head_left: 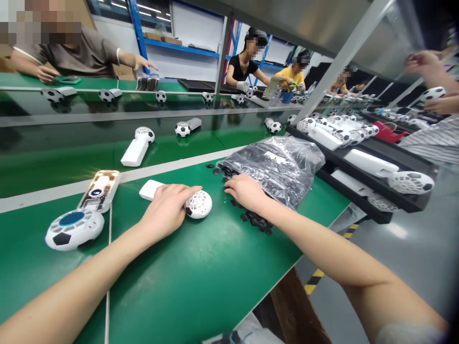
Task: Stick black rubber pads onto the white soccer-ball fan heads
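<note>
My left hand (165, 208) is closed over a white handheld fan (199, 204) that lies on the green table. Its round grille head, patterned like a soccer ball, points right, and the end of its white handle shows left of my fingers. At the mouth of a clear plastic bag (276, 165), my right hand (247, 191) has its fingers bent down among small black pieces (256, 220). Whatever is between those fingertips is hidden. More black pieces are strewn on the table beside the bag and below my wrist.
An opened fan (100, 191) with a lit handle lies at left. Other fans (138, 145) sit along the green conveyor (71, 160). Stacked black trays (405, 205) of fans stand at right. Co-workers (82, 52) sit across the line; another person's hands (442, 102) hold a fan at far right.
</note>
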Action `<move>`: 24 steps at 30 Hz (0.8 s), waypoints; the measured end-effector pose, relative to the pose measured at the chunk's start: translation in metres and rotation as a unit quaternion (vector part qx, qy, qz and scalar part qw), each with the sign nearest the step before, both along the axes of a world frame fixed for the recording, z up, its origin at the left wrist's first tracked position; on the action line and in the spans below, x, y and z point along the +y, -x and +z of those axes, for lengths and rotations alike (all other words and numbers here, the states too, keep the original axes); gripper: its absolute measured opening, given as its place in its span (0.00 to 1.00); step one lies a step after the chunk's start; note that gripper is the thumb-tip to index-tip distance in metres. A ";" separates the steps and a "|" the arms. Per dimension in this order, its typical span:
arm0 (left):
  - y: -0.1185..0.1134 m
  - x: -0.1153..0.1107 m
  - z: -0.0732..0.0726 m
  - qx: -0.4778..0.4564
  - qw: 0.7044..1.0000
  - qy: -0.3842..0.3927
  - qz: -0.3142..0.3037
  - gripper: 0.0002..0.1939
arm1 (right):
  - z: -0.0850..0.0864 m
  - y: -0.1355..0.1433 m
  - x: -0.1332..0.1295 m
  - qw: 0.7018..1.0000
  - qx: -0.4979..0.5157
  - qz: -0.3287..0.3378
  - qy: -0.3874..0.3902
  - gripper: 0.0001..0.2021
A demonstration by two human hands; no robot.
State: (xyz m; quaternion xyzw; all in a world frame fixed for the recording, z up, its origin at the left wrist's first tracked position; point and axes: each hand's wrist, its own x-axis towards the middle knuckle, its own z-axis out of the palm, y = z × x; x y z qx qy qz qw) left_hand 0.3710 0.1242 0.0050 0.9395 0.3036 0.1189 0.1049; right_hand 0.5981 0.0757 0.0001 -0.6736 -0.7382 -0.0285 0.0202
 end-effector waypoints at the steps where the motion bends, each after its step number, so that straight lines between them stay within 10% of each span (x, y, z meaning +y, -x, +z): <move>1: 0.001 0.001 0.000 0.001 1.000 0.000 0.002 0.30 | -0.002 0.002 0.001 0.999 -0.031 0.011 0.002 0.10; 6: 0.002 0.002 -0.002 0.000 1.000 -0.009 -0.005 0.33 | -0.002 0.004 -0.001 0.998 -0.065 0.025 -0.006 0.11; 9: 0.003 0.002 -0.001 0.007 1.000 0.022 -0.011 0.33 | 0.007 0.007 -0.010 0.994 0.105 0.034 -0.010 0.10; 14: 0.004 0.003 -0.002 0.013 0.997 0.073 -0.016 0.38 | 0.015 0.032 -0.028 0.906 0.408 0.114 0.005 0.04; 24: -0.003 -0.002 -0.002 -0.053 0.994 0.092 0.034 0.37 | 0.014 0.052 -0.020 0.893 0.438 0.109 -0.003 0.05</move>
